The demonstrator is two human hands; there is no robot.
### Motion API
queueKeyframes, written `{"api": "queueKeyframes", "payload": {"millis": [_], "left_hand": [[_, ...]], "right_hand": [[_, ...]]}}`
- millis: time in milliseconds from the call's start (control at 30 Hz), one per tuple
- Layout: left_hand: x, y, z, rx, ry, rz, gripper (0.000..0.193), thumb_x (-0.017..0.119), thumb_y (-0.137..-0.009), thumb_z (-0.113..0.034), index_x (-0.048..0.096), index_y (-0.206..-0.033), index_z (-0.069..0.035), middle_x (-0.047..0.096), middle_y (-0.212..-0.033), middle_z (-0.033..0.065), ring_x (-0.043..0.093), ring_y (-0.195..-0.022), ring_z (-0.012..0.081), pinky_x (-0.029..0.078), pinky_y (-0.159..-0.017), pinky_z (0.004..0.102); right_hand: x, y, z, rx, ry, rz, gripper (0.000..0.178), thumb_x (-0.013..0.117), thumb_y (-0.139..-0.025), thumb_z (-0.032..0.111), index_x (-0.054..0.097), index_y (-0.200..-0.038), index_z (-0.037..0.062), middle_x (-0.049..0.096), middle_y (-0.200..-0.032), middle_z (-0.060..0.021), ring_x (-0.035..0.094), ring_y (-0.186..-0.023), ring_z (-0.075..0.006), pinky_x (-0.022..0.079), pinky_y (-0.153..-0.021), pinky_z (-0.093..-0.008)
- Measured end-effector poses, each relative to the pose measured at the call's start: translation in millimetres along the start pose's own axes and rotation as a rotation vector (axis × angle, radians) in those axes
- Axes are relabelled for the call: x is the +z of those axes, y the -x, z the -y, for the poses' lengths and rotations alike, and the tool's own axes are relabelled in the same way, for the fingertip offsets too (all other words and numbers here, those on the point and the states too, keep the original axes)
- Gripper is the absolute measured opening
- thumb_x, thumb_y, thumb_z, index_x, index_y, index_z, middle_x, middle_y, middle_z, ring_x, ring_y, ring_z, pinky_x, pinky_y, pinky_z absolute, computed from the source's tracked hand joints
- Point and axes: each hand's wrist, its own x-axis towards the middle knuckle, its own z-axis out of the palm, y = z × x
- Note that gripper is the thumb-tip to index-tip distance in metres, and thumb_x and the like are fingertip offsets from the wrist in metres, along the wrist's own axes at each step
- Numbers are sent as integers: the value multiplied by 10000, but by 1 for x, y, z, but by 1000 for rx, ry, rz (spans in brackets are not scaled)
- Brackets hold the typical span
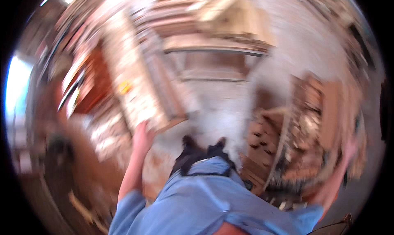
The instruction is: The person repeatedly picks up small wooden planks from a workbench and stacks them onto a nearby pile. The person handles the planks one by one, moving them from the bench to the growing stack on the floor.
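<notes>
My left hand (143, 133) is at the near end of a long, pale wooden board (133, 66). It seems to touch the board's end, but blur hides how the fingers lie. On top of the board sits a small yellow object (124, 87), too smeared to name. Out at the far right, my right arm stretches away from my body. My right hand (350, 148) is beside a heap of wood pieces (305, 130), its fingers lost in motion blur.
Ahead stands a low metal-framed bench (217, 49) stacked with planks (230, 17). A reddish-brown wooden piece (96, 83) lies left of the long board. Scraps and offcuts (262, 140) are piled to my right. My shoes (188, 141) stand on a pale concrete floor (213, 107).
</notes>
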Motion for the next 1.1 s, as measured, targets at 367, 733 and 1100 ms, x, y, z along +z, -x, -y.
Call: {"api": "queueKeyframes", "payload": {"millis": [367, 733, 1100], "left_hand": [[-40, -26, 203, -308, -137, -300, 362, 655, -876, -158, 599, -1214, -43, 639, -1103, 182, 640, -996, 348, 537, -849, 451], [-100, -67, 366, -420, -359, -366, 308, 681, -814, -128, 651, -1120, -105, 628, -1131, 159, 570, -1087, 362, 483, -919, 462], [-125, -48, 378, 110, -450, -419, 168, 692, -811, -122, 606, -942, -61, 632, -1195, 111, 564, -1144, 318, 438, -1008, 444]], "right_hand": [[32, 95, 98, -438, -292, -104, 608, 464, -1016, 481, 529, -1364, -13, 612, -1271, -209, 596, -1148, -311, 468, -966, -369], [115, 319, 166, -323, -639, 394, 487, 537, -1005, 398, 580, -1254, -19, 656, -1006, -114, 613, -853, -173, 517, -687, -298], [118, 404, 186, -242, -655, 538, 382, 560, -996, 295, 615, -1164, -44, 637, -1011, -93, 625, -858, -140, 534, -689, -285]]}}
